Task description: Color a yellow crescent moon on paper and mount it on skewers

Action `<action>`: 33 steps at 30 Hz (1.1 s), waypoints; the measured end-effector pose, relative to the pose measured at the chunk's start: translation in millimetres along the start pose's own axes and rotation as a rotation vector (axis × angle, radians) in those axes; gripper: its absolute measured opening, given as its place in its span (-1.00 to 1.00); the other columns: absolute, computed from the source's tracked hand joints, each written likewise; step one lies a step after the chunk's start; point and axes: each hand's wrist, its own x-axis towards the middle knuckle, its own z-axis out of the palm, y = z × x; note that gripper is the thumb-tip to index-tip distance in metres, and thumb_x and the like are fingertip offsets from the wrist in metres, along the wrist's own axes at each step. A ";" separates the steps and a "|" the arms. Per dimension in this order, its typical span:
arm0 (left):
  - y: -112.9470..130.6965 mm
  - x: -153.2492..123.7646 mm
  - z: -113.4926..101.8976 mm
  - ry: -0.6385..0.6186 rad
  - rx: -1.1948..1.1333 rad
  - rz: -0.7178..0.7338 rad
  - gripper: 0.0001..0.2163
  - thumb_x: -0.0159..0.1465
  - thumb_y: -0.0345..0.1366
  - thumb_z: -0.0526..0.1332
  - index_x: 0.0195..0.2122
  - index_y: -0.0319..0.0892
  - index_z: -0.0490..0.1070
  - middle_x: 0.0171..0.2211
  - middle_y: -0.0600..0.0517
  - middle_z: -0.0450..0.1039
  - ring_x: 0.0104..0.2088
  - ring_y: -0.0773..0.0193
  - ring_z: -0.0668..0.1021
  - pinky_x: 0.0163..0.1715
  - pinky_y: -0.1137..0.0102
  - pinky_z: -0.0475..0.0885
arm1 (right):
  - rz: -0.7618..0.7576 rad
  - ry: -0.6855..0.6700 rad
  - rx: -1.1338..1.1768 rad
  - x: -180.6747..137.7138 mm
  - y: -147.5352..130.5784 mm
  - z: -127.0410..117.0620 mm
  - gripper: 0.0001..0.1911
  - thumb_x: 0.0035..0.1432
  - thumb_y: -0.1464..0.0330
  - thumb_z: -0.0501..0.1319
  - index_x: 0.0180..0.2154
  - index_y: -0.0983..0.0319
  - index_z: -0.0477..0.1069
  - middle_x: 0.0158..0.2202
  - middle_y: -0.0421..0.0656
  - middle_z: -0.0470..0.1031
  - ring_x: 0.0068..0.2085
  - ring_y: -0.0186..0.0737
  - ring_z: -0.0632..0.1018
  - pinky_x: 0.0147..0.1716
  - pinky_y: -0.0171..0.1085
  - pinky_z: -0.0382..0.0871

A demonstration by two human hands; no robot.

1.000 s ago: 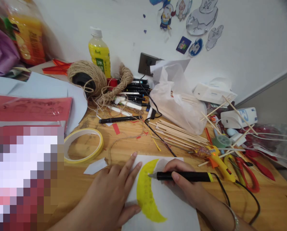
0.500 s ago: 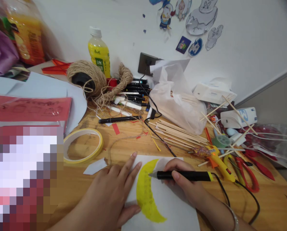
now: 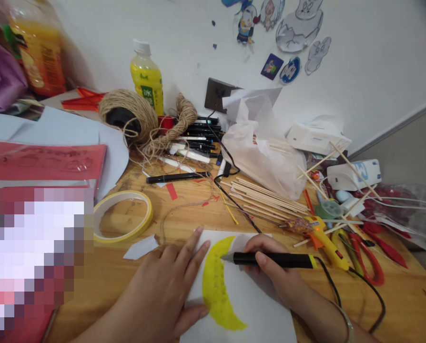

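Note:
A white sheet (image 3: 256, 309) lies at the near edge of the wooden table (image 3: 406, 295), with a yellow crescent (image 3: 216, 286) painted on it. My left hand (image 3: 166, 290) rests flat on the sheet's left edge, fingers spread, touching the crescent. My right hand (image 3: 270, 271) grips a black corded pen tool (image 3: 273, 259) with a yellow band. Its grey tip touches the inner edge of the crescent near the top.
A yellow tape roll (image 3: 122, 216) lies left of the sheet. Behind are a black marker (image 3: 177, 177), wooden sticks (image 3: 266, 195), a plastic bag (image 3: 263, 147), twine (image 3: 129, 112) and a yellow bottle (image 3: 147, 76). A yellow glue gun (image 3: 325, 240) and red scissors (image 3: 368, 259) lie to the right. Red paper (image 3: 41, 162) is at left.
Almost nothing differs; the pen tip has crept very slightly upward along the crescent, and both hands stay in place.

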 end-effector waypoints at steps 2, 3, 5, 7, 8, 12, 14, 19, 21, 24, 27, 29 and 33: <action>0.1 -0.1 1.1 0.004 0.000 -0.006 -0.33 0.21 -0.06 0.16 0.32 -0.13 0.01 0.34 -0.25 -0.09 -0.09 -0.10 0.49 -0.22 0.04 0.47 | 0.004 0.008 0.004 0.0 -0.2 0.3 -0.71 0.23 0.11 0.18 -0.33 0.20 0.43 -0.51 -0.21 0.47 -0.51 -0.30 0.45 -0.52 -0.36 0.33; 0.0 0.0 1.3 0.005 -0.003 -0.007 -0.32 0.20 -0.07 0.17 0.32 -0.12 0.01 0.34 -0.25 -0.09 -0.09 -0.10 0.49 -0.21 0.04 0.46 | 0.010 0.007 0.011 0.2 -0.4 0.6 -0.70 0.23 0.10 0.18 -0.33 0.21 0.43 -0.51 -0.21 0.47 -0.52 -0.30 0.45 -0.53 -0.36 0.33; -0.2 0.4 0.5 -0.002 -0.009 -0.005 -0.32 0.20 -0.08 0.17 0.32 -0.12 0.01 0.34 -0.25 -0.08 -0.09 -0.10 0.49 -0.21 0.04 0.46 | 0.018 0.009 0.014 0.6 -1.0 1.0 -0.68 0.22 0.09 0.18 -0.35 0.21 0.43 -0.51 -0.20 0.47 -0.54 -0.30 0.45 -0.55 -0.36 0.33; -0.3 0.8 -2.1 -0.012 -0.013 0.000 -0.33 0.21 -0.07 0.16 0.31 -0.14 0.02 0.33 -0.26 -0.06 -0.08 -0.11 0.50 -0.21 0.04 0.47 | 0.014 0.022 -0.012 1.0 -1.4 1.4 -0.68 0.22 0.09 0.18 -0.35 0.21 0.43 -0.51 -0.20 0.47 -0.53 -0.30 0.45 -0.54 -0.35 0.33; -0.2 1.0 -3.9 -0.019 -0.013 0.001 -0.33 0.22 -0.06 0.15 0.31 -0.14 0.02 0.33 -0.27 -0.06 -0.08 -0.11 0.50 -0.21 0.04 0.47 | 0.011 0.027 -0.021 1.2 -1.5 1.4 -0.68 0.22 0.09 0.18 -0.35 0.21 0.43 -0.51 -0.20 0.47 -0.53 -0.29 0.46 -0.54 -0.35 0.34; 0.8 0.8 -9.1 -0.045 -0.004 -0.004 -0.34 0.24 -0.06 0.14 0.32 -0.16 0.00 0.33 -0.27 -0.08 -0.08 -0.10 0.50 -0.20 0.05 0.47 | 0.006 0.022 0.005 0.9 -1.4 1.2 -0.67 0.21 0.09 0.19 -0.37 0.22 0.44 -0.52 -0.20 0.47 -0.54 -0.30 0.46 -0.55 -0.36 0.33; 1.0 0.4 -8.4 -0.042 -0.003 -0.004 -0.33 0.23 -0.07 0.15 0.32 -0.15 0.00 0.33 -0.26 -0.09 -0.07 -0.11 0.50 -0.19 0.05 0.47 | 0.004 0.030 0.012 0.6 -1.7 1.1 -0.69 0.22 0.10 0.19 -0.36 0.22 0.44 -0.52 -0.20 0.47 -0.53 -0.31 0.46 -0.55 -0.37 0.33; -0.3 0.3 -2.6 0.003 -0.016 0.003 -0.32 0.23 -0.04 0.16 0.32 -0.16 0.00 0.33 -0.27 -0.08 -0.08 -0.12 0.49 -0.19 0.02 0.46 | 0.008 0.029 0.008 1.3 -3.3 1.3 -0.69 0.21 0.11 0.20 -0.37 0.22 0.44 -0.53 -0.21 0.45 -0.56 -0.32 0.43 -0.57 -0.37 0.31; -0.5 0.0 -1.8 0.006 -0.015 0.004 -0.33 0.23 -0.05 0.16 0.32 -0.16 0.01 0.33 -0.28 -0.07 -0.09 -0.12 0.49 -0.20 0.02 0.46 | 0.005 0.037 0.005 1.5 -3.0 1.1 -0.69 0.21 0.11 0.20 -0.37 0.21 0.45 -0.53 -0.21 0.44 -0.55 -0.31 0.43 -0.58 -0.37 0.31; 0.1 -0.6 -1.7 0.007 -0.014 -0.005 -0.34 0.22 -0.06 0.17 0.31 -0.14 0.03 0.33 -0.27 -0.04 -0.10 -0.10 0.50 -0.21 0.04 0.46 | 0.002 0.043 0.015 0.9 -1.5 0.5 -0.71 0.22 0.12 0.20 -0.36 0.20 0.45 -0.53 -0.23 0.43 -0.55 -0.33 0.43 -0.57 -0.38 0.31; 0.4 -0.5 0.0 0.012 -0.024 -0.006 -0.34 0.21 -0.06 0.17 0.31 -0.13 0.04 0.33 -0.26 -0.04 -0.09 -0.10 0.49 -0.19 0.04 0.46 | 0.001 0.041 0.023 -0.1 -0.1 0.2 -0.72 0.22 0.13 0.20 -0.36 0.20 0.46 -0.53 -0.24 0.44 -0.55 -0.35 0.42 -0.56 -0.40 0.29; 0.0 0.1 2.2 0.010 -0.024 -0.005 -0.33 0.21 -0.06 0.17 0.31 -0.13 0.02 0.33 -0.26 -0.06 -0.07 -0.11 0.48 -0.18 0.03 0.45 | 0.007 0.054 0.033 -0.4 0.2 0.6 -0.71 0.22 0.12 0.21 -0.37 0.20 0.46 -0.53 -0.25 0.44 -0.54 -0.35 0.42 -0.56 -0.40 0.28; -1.8 0.9 6.5 0.028 -0.020 0.003 -0.31 0.20 -0.04 0.17 0.32 -0.10 0.01 0.34 -0.25 -0.08 -0.08 -0.11 0.48 -0.20 0.04 0.45 | 0.027 0.053 0.053 0.0 -0.7 1.5 -0.69 0.20 0.10 0.22 -0.38 0.20 0.46 -0.55 -0.26 0.44 -0.56 -0.37 0.41 -0.57 -0.41 0.26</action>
